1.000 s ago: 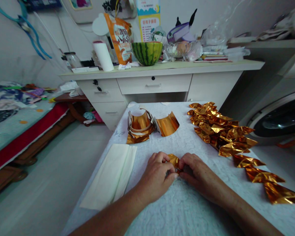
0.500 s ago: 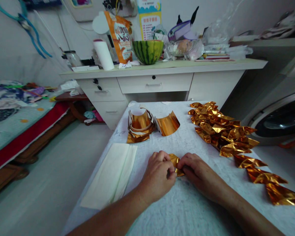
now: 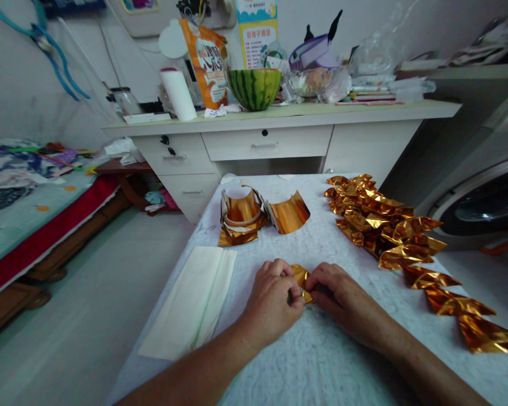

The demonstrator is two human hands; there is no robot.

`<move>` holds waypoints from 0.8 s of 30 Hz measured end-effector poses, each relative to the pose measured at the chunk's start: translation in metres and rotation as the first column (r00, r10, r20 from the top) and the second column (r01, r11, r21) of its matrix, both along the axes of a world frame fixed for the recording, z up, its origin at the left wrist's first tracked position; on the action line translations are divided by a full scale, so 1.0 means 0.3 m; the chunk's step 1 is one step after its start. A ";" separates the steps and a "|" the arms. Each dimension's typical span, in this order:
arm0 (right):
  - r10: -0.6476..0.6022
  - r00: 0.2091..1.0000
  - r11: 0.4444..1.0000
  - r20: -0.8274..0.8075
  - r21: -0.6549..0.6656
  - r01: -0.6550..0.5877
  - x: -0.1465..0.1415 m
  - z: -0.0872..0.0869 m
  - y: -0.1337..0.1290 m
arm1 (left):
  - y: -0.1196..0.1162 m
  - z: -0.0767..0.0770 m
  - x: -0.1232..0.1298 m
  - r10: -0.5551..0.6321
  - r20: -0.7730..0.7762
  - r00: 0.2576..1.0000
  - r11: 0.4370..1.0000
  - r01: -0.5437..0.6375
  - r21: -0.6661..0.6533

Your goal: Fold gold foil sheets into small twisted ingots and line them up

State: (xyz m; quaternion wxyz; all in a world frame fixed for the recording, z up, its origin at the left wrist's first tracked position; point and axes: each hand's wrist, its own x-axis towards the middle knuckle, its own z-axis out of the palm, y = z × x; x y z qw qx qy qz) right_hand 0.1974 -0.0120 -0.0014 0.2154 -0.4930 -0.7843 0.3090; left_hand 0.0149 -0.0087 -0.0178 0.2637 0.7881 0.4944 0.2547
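Between my two hands, low over the cloth-covered table (image 3: 271,361), is a small piece of gold foil (image 3: 300,275). My left hand (image 3: 276,299) pinches its left side, with the fingers curled. From the right, my right hand (image 3: 336,293) grips the same foil with thumb and fingers pressed together. The fingers hide much of the foil. Curved gold foil sheets (image 3: 242,211) stand behind my hands, and another curled sheet (image 3: 291,213) lies beside them. A pile of twisted gold foil pieces (image 3: 375,220) spreads along the table's right side. Folded pale paper (image 3: 190,304) lies left of my left hand.
Behind the table stands a white desk (image 3: 266,144) bearing a watermelon half (image 3: 254,89), an orange snack bag (image 3: 207,70) and a white roll (image 3: 180,95). A front-loading washer (image 3: 486,197) is at the right, a bed (image 3: 46,208) at the left.
Both hands stay nearly in place on the foil. The fingers of my right hand have shifted very slightly.
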 end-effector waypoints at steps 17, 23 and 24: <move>-0.017 0.995 0.998 0.102 0.067 0.011 -0.007 -0.036 -0.003 | -0.004 0.000 -0.005 0.005 0.005 1.000 1.000 -0.005 -0.016; -0.025 0.993 0.997 0.118 0.076 0.016 -0.013 -0.030 -0.006 | -0.001 0.002 -0.001 0.010 0.031 0.999 0.999 -0.009 -0.037; -0.026 0.992 0.997 0.122 0.076 0.016 -0.014 -0.031 -0.006 | -0.001 0.002 0.000 0.013 0.038 0.999 0.999 -0.011 -0.037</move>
